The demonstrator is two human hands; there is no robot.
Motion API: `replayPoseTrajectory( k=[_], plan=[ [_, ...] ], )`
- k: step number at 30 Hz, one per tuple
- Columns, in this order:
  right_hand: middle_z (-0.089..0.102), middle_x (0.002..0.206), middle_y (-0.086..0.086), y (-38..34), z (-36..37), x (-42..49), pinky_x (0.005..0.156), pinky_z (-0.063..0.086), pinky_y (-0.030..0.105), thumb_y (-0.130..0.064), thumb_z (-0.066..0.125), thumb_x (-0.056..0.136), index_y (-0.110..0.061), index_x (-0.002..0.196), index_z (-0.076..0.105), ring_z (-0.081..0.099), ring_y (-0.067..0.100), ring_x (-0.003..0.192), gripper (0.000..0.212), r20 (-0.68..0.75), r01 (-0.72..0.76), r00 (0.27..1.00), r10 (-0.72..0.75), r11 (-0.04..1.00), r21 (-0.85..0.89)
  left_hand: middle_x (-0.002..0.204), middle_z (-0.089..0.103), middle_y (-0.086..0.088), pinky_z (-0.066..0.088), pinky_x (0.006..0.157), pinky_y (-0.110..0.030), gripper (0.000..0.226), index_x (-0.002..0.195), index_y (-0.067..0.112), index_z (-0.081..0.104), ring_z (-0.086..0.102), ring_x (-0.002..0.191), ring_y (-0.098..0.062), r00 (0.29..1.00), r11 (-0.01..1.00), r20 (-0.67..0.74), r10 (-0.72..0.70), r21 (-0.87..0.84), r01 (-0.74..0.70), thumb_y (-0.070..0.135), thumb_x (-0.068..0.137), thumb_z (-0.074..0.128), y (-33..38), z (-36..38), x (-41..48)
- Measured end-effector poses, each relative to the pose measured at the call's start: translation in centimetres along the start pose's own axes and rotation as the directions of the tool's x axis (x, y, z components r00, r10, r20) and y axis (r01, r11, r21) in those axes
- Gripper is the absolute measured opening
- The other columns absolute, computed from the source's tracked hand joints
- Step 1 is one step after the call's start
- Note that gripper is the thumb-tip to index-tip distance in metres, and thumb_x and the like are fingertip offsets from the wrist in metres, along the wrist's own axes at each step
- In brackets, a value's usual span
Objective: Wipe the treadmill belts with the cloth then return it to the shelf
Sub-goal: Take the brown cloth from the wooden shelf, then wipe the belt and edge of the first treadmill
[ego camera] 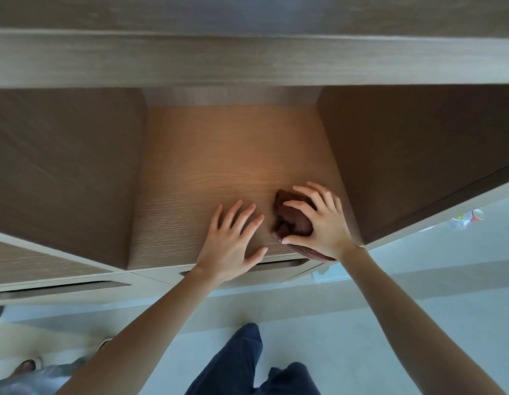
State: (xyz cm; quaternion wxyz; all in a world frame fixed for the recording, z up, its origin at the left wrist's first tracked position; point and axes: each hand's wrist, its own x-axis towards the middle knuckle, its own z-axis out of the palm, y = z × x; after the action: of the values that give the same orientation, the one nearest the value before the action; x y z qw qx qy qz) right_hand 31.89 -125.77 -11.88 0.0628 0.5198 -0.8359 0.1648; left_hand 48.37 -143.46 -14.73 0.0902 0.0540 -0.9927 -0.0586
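A crumpled dark brown cloth (290, 219) lies on the wooden shelf (213, 166) near its front right corner, one hem hanging over the front edge. My right hand (318, 220) sits on top of the cloth, fingers and thumb curled round it. My left hand (233, 238) rests flat on the shelf just left of the cloth, fingers spread and straight, holding nothing. No treadmill is in view.
The shelf is an open cubby with brown side walls (418, 155) left and right and a wooden board (247, 58) overhead. Drawer fronts with slot handles (62, 287) run below. Pale floor, my dark trouser legs (247, 363) and another person's foot (26, 366) lie beneath.
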Motion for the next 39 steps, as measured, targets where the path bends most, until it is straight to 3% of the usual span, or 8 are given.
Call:
replayPoseTrajectory(
  k=[2, 4, 9, 18, 26, 29, 35, 39],
  plan=[
    [0.049, 0.139, -0.007, 0.1, -0.2, -0.1, 0.098, 0.035, 0.043, -0.075, 0.061, 0.064, -0.028, 0.122, 0.061, 0.041, 0.021, 0.13, 0.074, 0.04, 0.015, 0.999, -0.017, 0.999, 0.051, 0.144, 0.044, -0.003, 0.023, 0.109, -0.056, 0.061, 0.133, 0.02, 0.05, 0.032, 0.137, -0.029, 1.0, 1.0, 0.0, -0.002, -0.002, 0.002, 0.059, 0.087, 0.042, 0.0, 0.0, 0.0],
    [0.057, 0.13, -0.007, 0.1, -0.2, 0.1, 0.092, 0.043, 0.041, -0.07, 0.065, 0.065, -0.026, 0.117, 0.064, 0.054, 0.018, 0.115, 0.068, 0.008, 0.013, 1.0, -0.014, 0.997, 0.076, 0.144, 0.044, -0.003, 0.023, 0.109, -0.056, 0.061, 0.133, 0.02, 0.05, 0.033, 0.137, -0.029, 1.0, 1.0, 0.005, 0.0, -0.004, 0.0, 0.059, 0.087, 0.042, 0.0, -0.1, 0.0],
    [0.065, 0.106, 0.001, -0.1, 0.2, 0.3, 0.085, 0.036, 0.027, -0.055, 0.073, 0.067, -0.02, 0.106, 0.069, 0.063, 0.021, 0.092, 0.053, -0.092, -0.014, 0.996, 0.021, 0.997, 0.072, 0.145, 0.043, -0.004, 0.024, 0.109, -0.056, 0.064, 0.134, 0.019, 0.049, 0.032, 0.137, -0.029, 1.0, 1.0, 0.022, 0.009, 0.011, -0.009, 0.061, 0.087, 0.039, 0.0, -0.3, -0.1],
    [0.067, 0.101, 0.001, -0.7, -2.0, -2.8, 0.077, 0.05, 0.046, -0.041, 0.082, 0.064, -0.015, 0.106, 0.071, 0.063, 0.024, 0.092, 0.051, -0.144, -0.188, 0.965, 0.221, 0.959, 0.211, 0.139, 0.049, -0.006, 0.033, 0.107, -0.048, 0.063, 0.13, 0.014, 0.054, 0.04, 0.132, -0.027, 0.994, 0.994, 0.063, 0.084, -0.073, -0.079, 0.058, 0.086, 0.042, 0.9, -1.3, 0.8],
    [0.065, 0.096, 0.003, -2.7, -5.3, -10.0, 0.076, 0.05, 0.038, -0.047, 0.074, 0.071, -0.014, 0.106, 0.07, 0.06, 0.023, 0.088, 0.048, -0.218, -0.298, 0.904, 0.369, 0.906, 0.299, 0.129, 0.056, -0.003, 0.037, 0.103, -0.038, 0.054, 0.129, 0.015, 0.054, 0.049, 0.123, -0.022, 0.95, 0.946, 0.067, 0.305, -0.141, -0.293, 0.05, 0.089, 0.042, 4.6, -3.3, 1.8],
    [0.065, 0.095, 0.003, -3.1, -6.6, -14.4, 0.078, 0.05, 0.04, -0.049, 0.07, 0.071, -0.013, 0.106, 0.07, 0.06, 0.024, 0.088, 0.05, -0.241, -0.408, 0.842, 0.483, 0.862, 0.302, 0.134, 0.053, -0.004, 0.039, 0.101, -0.038, 0.057, 0.132, 0.017, 0.051, 0.047, 0.125, -0.021, 0.911, 0.912, 0.11, 0.398, -0.155, -0.38, 0.052, 0.089, 0.041, 7.7, -4.2, 2.3],
    [0.065, 0.096, 0.003, -4.1, -8.9, -26.1, 0.075, 0.05, 0.038, -0.051, 0.067, 0.072, -0.015, 0.107, 0.071, 0.059, 0.022, 0.087, 0.05, -0.309, -0.647, 0.642, 0.702, 0.712, 0.274, 0.137, 0.051, -0.008, 0.039, 0.102, -0.04, 0.058, 0.135, 0.017, 0.048, 0.047, 0.126, -0.025, 0.782, 0.799, 0.17, 0.6, -0.171, -0.576, 0.049, 0.087, 0.046, 17.1, -4.3, 2.3],
    [0.065, 0.098, 0.004, -5.5, -10.5, -35.2, 0.076, 0.051, 0.043, -0.05, 0.067, 0.072, -0.015, 0.109, 0.069, 0.06, 0.028, 0.089, 0.051, -0.321, -0.761, 0.491, 0.81, 0.578, 0.294, 0.15, 0.035, -0.007, 0.029, 0.111, -0.044, 0.062, 0.144, 0.02, 0.034, 0.03, 0.138, -0.024, 0.654, 0.707, 0.271, 0.706, -0.211, -0.675, 0.051, 0.091, 0.041, 25.1, -3.2, 1.2]
  ],
)
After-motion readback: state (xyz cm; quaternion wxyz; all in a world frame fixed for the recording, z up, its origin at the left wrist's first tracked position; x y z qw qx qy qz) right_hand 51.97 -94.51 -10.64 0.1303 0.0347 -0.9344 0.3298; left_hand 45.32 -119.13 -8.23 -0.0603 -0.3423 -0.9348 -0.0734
